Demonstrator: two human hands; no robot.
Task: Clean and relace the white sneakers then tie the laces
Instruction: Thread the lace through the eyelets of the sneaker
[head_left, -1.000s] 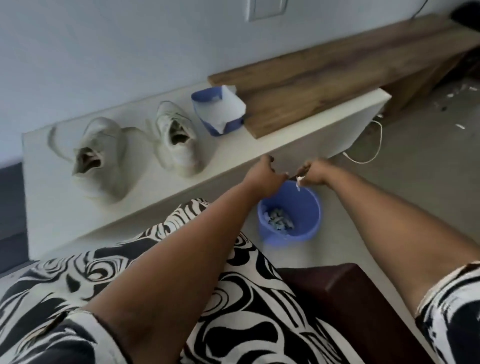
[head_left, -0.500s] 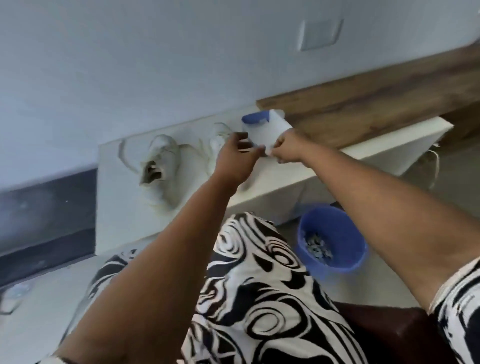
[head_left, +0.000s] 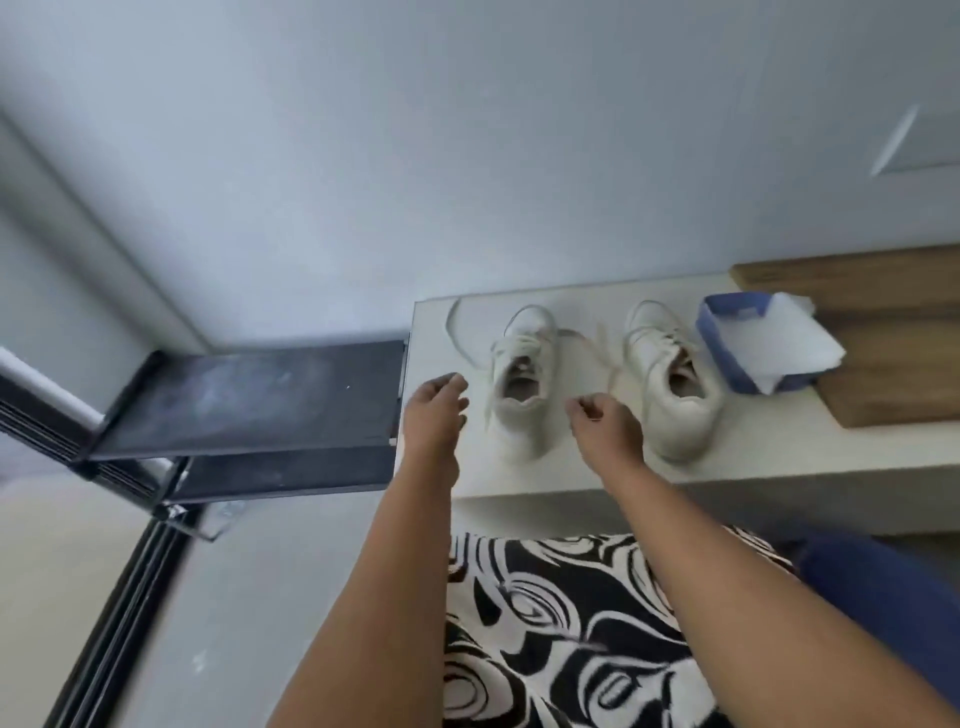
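Note:
Two white sneakers stand side by side on a white bench (head_left: 789, 457), heels toward me. The left sneaker (head_left: 522, 387) has loose laces (head_left: 460, 338) trailing over the bench top. The right sneaker (head_left: 672, 382) stands beside a blue box. My left hand (head_left: 435, 410) hovers just left of the left sneaker, fingers loosely curved and holding nothing. My right hand (head_left: 605, 423) is between the two sneakers with its fingers curled under; its palm is hidden, and I cannot tell whether it holds anything.
A blue box (head_left: 714, 332) with white sheets sticking out sits right of the sneakers, against a wooden board (head_left: 883, 374). A dark tray-like shelf (head_left: 249, 400) juts out left of the bench. A blue bucket (head_left: 883, 587) shows at the lower right, beside my patterned lap.
Both hands rose from the blue bucket to the blue box, then moved left and down to the sneakers. The view has swung left.

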